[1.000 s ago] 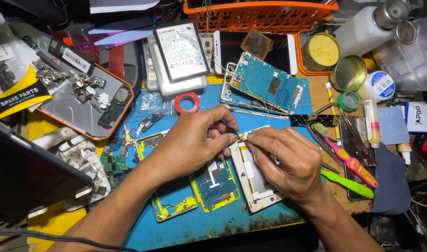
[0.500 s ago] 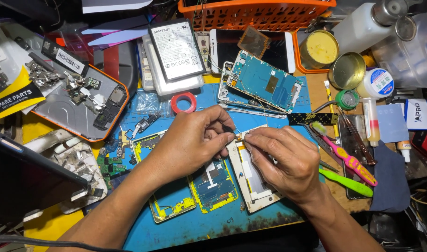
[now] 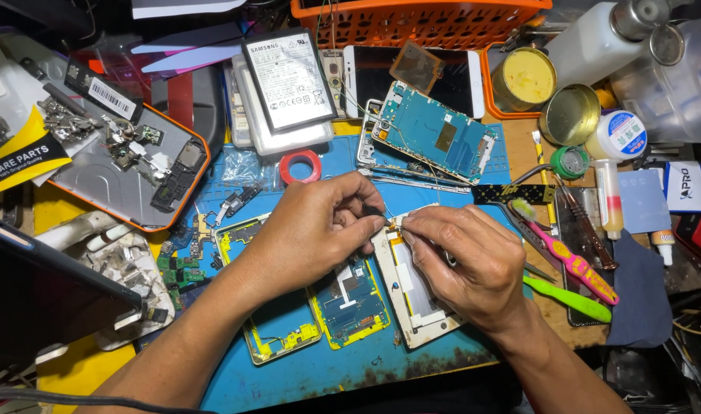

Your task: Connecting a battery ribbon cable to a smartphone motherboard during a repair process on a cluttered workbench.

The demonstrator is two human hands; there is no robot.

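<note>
Little has shifted since a second ago — both hands stay pinched together over the same spot, only the view has drifted slightly. On the blue work mat, near its middle, lies the white phone frame, its top end under the fingertips. Right hand presses down on the frame and pinches at its upper edge; left hand closes thumb and forefinger on something very small there, perhaps a thin tool or a ribbon — I cannot tell which. Frame looks light, thin and rigid but easy to bend or crack; hold it by its long side rails, not by the inner parts. Just left of it, touching the mat, sits a yellow-edged circuit board. Toward the mat's far edge rests a blue circuit board, with a red tape roll nearby. At the right edge lie a pink toothbrush and green tweezers. Crowded bench, dim surroundings, parts trays on every side.
</note>
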